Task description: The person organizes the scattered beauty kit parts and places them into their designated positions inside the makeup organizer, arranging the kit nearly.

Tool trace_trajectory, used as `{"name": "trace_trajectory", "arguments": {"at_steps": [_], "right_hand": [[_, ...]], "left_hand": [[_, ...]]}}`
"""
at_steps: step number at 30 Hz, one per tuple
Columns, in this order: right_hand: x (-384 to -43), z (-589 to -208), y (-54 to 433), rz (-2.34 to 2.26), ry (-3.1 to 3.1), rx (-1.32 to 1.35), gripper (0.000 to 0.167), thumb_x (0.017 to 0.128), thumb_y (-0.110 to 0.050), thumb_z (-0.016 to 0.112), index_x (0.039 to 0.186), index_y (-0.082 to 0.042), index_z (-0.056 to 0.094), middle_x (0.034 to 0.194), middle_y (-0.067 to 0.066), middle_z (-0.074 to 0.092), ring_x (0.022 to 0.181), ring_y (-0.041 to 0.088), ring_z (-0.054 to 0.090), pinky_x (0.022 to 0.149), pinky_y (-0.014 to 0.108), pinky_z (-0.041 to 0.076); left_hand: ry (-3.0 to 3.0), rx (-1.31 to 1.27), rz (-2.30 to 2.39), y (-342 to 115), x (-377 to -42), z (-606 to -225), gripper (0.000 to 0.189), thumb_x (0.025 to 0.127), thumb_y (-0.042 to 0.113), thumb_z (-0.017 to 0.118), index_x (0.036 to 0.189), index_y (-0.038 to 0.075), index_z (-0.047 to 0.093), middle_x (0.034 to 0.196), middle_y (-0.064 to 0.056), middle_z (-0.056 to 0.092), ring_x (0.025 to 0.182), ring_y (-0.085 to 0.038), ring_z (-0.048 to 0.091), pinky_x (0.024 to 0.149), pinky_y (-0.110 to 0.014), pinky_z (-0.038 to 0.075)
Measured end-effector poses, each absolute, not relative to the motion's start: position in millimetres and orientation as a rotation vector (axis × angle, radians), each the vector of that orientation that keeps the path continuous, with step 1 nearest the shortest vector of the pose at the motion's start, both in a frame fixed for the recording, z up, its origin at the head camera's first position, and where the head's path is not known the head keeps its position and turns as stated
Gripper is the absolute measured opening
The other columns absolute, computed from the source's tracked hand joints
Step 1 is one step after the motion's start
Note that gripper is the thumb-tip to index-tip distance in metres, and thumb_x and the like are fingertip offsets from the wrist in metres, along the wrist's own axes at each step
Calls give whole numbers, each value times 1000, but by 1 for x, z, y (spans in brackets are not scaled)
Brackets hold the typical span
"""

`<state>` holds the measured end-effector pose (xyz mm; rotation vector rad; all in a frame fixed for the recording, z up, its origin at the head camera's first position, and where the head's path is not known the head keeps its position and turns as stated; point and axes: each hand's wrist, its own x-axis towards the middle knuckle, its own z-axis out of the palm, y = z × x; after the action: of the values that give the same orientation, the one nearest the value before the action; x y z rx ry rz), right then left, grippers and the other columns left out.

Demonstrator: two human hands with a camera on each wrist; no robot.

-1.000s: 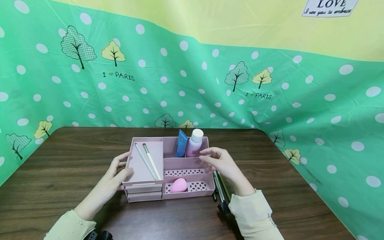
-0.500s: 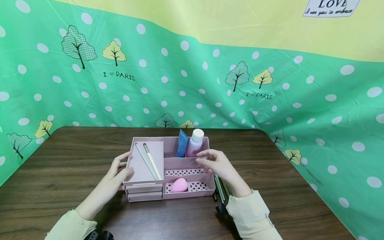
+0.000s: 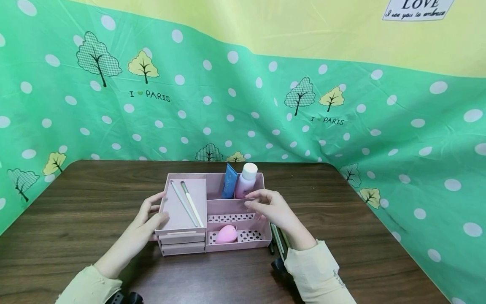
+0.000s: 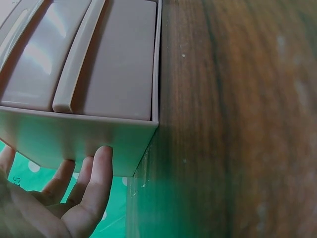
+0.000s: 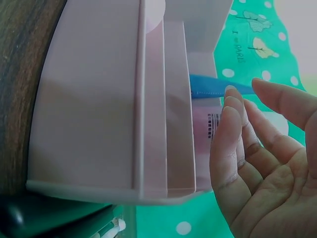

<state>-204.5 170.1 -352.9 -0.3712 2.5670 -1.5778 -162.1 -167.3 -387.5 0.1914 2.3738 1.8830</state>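
A pink cosmetics organizer (image 3: 224,249) with several compartments and drawers stands on the table. At its left side is my left hand (image 3: 142,226), thumb at the top edge; in the left wrist view the fingers (image 4: 96,183) lie fairly straight against the outer wall. My right hand (image 3: 279,213) hovers over the organizer's right edge, holding nothing, fingers loosely bent. Just beyond it, a pink bottle (image 3: 246,185) with a white cap and a blue tube (image 3: 229,183) stand in the back compartments. Two slim brushes (image 3: 187,202) lie on the left top tray. A pink makeup sponge (image 3: 226,234) sits in a front compartment.
Several dark and green stick-like items (image 3: 278,240) lie on the table right of the organizer, partly hidden by the right arm. The dark wood table (image 3: 76,211) extends to both sides. A green dotted curtain (image 3: 235,105) hangs behind it.
My right hand has shifted slightly left and down, over the organizer's right edge. The left hand, the organizer and its contents have stayed in place.
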Motion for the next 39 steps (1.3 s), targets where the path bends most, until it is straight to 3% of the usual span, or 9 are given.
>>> {"name": "trace_trajectory", "arguments": {"at_steps": [10, 18, 24, 33, 39], "right_hand": [[-201, -349, 166, -1577, 2562, -385, 32, 91, -16, 69, 117, 4, 66, 88, 13, 71, 62, 17, 62, 63, 42, 57], [-197, -344, 163, -1569, 2564, -430, 33, 91, -17, 70, 117, 3, 66, 93, 20, 72, 64, 27, 64, 62, 41, 57], [-194, -341, 161, -1568, 2559, -443, 34, 92, -18, 70, 118, 4, 66, 94, 21, 71, 63, 20, 62, 63, 43, 57], [-191, -341, 158, -1569, 2561, -479, 33, 91, -16, 70, 117, 5, 66, 86, 17, 69, 60, 19, 60, 59, 35, 57], [-190, -341, 157, -1572, 2547, -497, 34, 91, -16, 70, 117, 5, 65, 88, 18, 70, 60, 18, 61, 59, 39, 57]], "left_hand": [[2380, 193, 1868, -168, -163, -388, 58, 103, 22, 46, 155, 25, 19, 143, -23, 28, 98, -22, 61, 72, -34, 57], [2386, 202, 1864, -169, -163, -388, 58, 103, 22, 46, 155, 25, 19, 143, -23, 29, 99, -21, 59, 72, -34, 57], [2382, 201, 1868, -169, -162, -388, 58, 103, 22, 46, 154, 24, 19, 143, -24, 28, 96, -20, 61, 72, -33, 57], [2380, 193, 1855, -169, -163, -389, 58, 103, 23, 46, 155, 26, 18, 144, -23, 27, 95, -19, 61, 72, -33, 57], [2379, 192, 1856, -170, -163, -389, 59, 103, 23, 46, 155, 27, 18, 144, -22, 26, 96, -19, 61, 73, -33, 56]]}}
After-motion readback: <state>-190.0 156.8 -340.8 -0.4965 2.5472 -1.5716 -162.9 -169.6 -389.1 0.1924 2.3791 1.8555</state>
